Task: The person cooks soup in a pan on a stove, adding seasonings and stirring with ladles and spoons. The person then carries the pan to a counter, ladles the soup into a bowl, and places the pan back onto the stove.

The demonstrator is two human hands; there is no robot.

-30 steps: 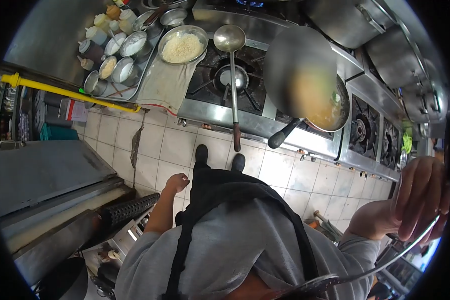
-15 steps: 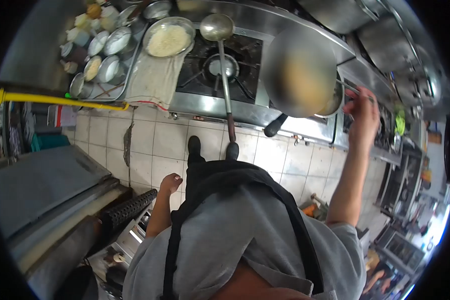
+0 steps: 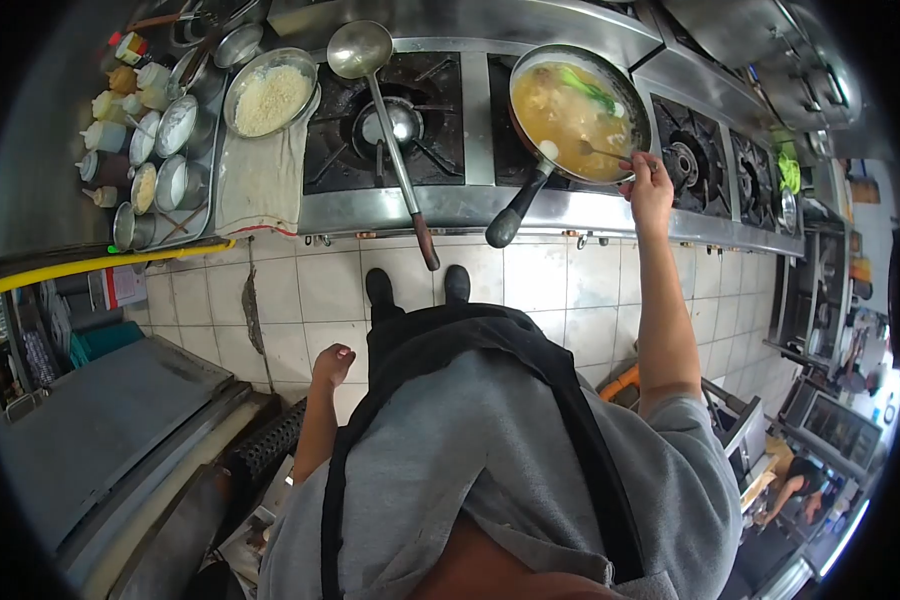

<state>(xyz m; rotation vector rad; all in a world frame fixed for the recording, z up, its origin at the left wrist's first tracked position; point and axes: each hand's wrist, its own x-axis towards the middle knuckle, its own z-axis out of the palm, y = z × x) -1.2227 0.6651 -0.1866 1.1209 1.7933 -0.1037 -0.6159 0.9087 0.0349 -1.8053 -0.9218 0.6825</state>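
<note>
A round, dark-walled metal pan (image 3: 641,110) is resting on the steel stove (image 3: 360,211), its black handle (image 3: 513,215) overhanging the front edge. Cloudy yellow broth (image 3: 558,105) and glossy green leaves (image 3: 597,95) seem already cooking; nothing is being lifted out. The right hand (image 3: 650,183) is gripping a slim metal utensil (image 3: 607,153) reaching in. The left hand (image 3: 332,366) is hanging apart; whether its fingers are closed, I cannot tell.

A person is holding the right arm (image 3: 667,310) out ahead, running nearly straight from elbow to wrist, while the right hand (image 3: 650,182) is gripping with thumb and fingers drawn together. The left arm (image 3: 316,420) is hanging close beside the body, and the left hand (image 3: 334,364) is resting in mid-air, fingers curling loosely inward.
</note>
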